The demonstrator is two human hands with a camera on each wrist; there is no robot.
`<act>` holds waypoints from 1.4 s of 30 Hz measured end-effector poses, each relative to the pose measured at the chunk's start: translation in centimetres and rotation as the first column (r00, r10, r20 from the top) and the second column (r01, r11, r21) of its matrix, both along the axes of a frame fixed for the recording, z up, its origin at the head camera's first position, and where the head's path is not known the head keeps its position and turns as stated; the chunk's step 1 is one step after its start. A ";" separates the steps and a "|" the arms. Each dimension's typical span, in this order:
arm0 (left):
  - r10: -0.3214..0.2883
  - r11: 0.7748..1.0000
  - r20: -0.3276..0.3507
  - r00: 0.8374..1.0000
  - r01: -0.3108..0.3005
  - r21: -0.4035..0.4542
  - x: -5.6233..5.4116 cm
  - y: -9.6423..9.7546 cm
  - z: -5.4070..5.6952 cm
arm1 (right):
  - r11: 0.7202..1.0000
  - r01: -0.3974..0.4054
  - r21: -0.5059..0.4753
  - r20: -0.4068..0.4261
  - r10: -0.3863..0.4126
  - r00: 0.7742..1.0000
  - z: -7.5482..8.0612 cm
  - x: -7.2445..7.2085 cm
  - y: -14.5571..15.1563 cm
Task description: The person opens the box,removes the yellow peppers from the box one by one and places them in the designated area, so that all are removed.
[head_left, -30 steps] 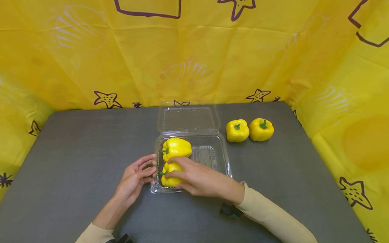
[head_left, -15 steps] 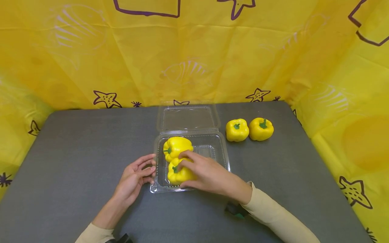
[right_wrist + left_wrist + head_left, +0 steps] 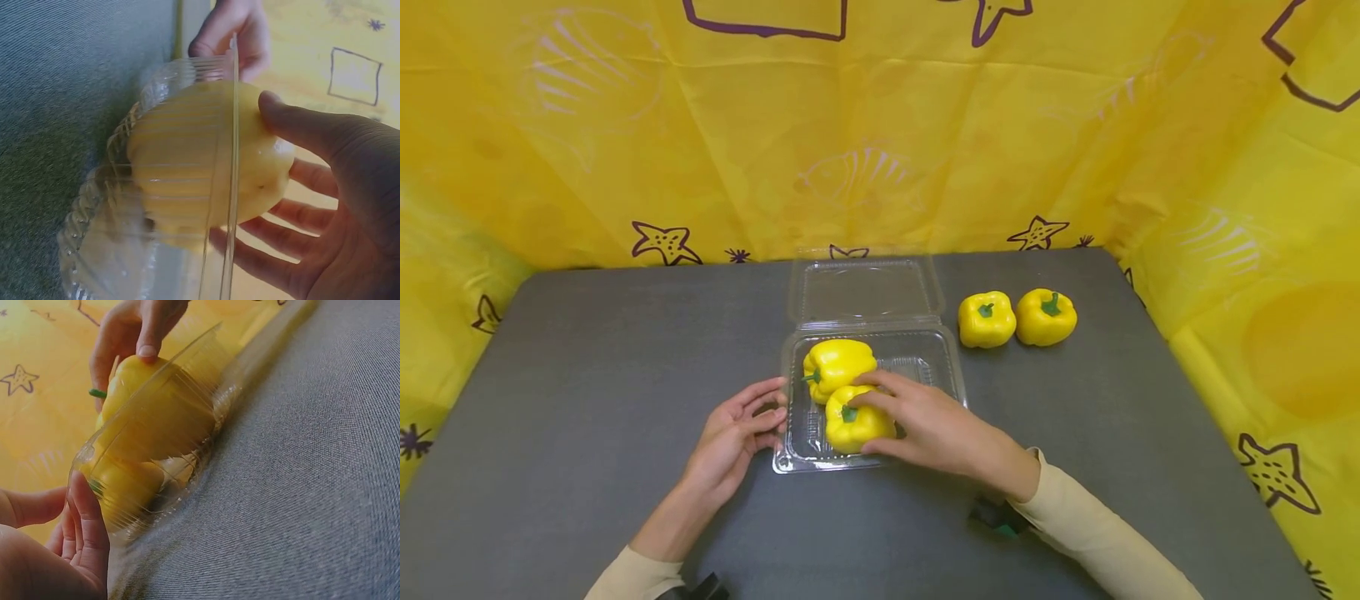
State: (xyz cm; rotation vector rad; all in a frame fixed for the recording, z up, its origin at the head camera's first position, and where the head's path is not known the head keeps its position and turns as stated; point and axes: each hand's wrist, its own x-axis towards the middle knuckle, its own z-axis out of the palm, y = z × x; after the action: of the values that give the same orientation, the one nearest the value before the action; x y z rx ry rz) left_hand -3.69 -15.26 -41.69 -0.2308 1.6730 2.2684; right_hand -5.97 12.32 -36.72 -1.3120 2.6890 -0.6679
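Near pepper: I had it [image 3: 857,429] inside the clear container [image 3: 945,358], toward the front; whether its underside bore on the floor I couldn't tell.
Right hand: It [image 3: 942,427] grasped that pepper, thumb on one side and fingers curled round the other.
Left hand: Fingers fairly straight, not clenched, it [image 3: 726,442] rested fingertips against the container's left edge.
Far pepper: It [image 3: 840,367] lay in the container just behind the near one.
Handling: The glossy skin looked slippery to me; I judged the pepper light and fairly firm, though I couldn't tell real from imitation.
Best hold: I favoured the broad lobed sides, spread wide, over the small green stem [image 3: 850,413].
Container: Its thin wall looked flexible, likely to skid or buckle if knocked.
Lid: It [image 3: 868,292] lay folded back.
Outside pair: The left pepper [image 3: 987,320] and right pepper [image 3: 1047,318] sat together on the grey table [image 3: 625,375].
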 end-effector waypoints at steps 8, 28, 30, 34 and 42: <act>0.008 1.000 0.022 1.000 -0.008 -0.012 -0.1 0.0 0.1 | 0.999 0.002 -0.037 0.030 -0.001 1.000 -0.2 0.1 0.5; 0.023 1.000 0.034 0.999 -0.022 -0.014 -0.1 0.2 0.0 | 0.992 0.040 -0.123 0.106 -0.027 0.994 -0.5 0.2 2.0; 0.023 1.000 0.031 0.999 -0.022 -0.010 -0.1 0.2 0.0 | 0.992 0.041 -0.120 0.102 -0.028 0.994 -0.4 0.1 2.1; 0.019 1.000 0.024 1.000 -0.019 -0.005 -0.1 0.1 0.0 | 0.993 0.050 -0.110 0.081 -0.042 0.996 -0.2 0.1 2.4; 0.014 1.000 0.020 1.000 -0.014 0.000 0.0 0.1 0.0 | 0.989 0.054 -0.136 0.058 -0.046 0.997 0.0 0.2 2.9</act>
State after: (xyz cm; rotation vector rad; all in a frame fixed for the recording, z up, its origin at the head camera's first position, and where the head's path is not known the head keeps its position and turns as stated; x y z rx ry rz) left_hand -3.67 -15.13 -41.74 -0.2658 1.6668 2.2687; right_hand -5.81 15.25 -36.69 -1.2387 2.6828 -0.8957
